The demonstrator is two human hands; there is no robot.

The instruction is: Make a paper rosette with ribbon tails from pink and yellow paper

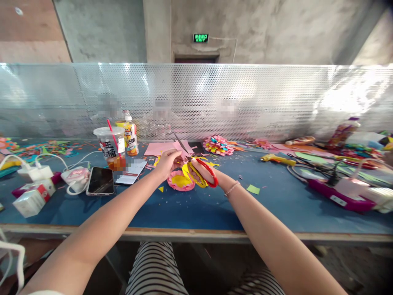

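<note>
My right hand [199,168] is wrapped round the handles of a pair of scissors [211,175] with red and yellow grips. Their blades point up and to the left, beside a piece of pink paper [183,150]. Pinched in the fingers of my left hand [168,163] is that pink paper, close to the blades. Under both hands lies a round pink paper piece with a ruffled edge [181,188] and a yellow middle. Yellow paper scraps lie around it. Behind my hands is a flat pink sheet [156,148].
A drink cup with a red straw [111,143], a juice bottle [131,135] and phones [100,181] stand or lie left. A multicoloured paper flower [218,145] sits behind. Right are a yellow-handled tool [278,159], cables and a purple power strip [340,196]. A perforated metal screen [260,102] closes the back.
</note>
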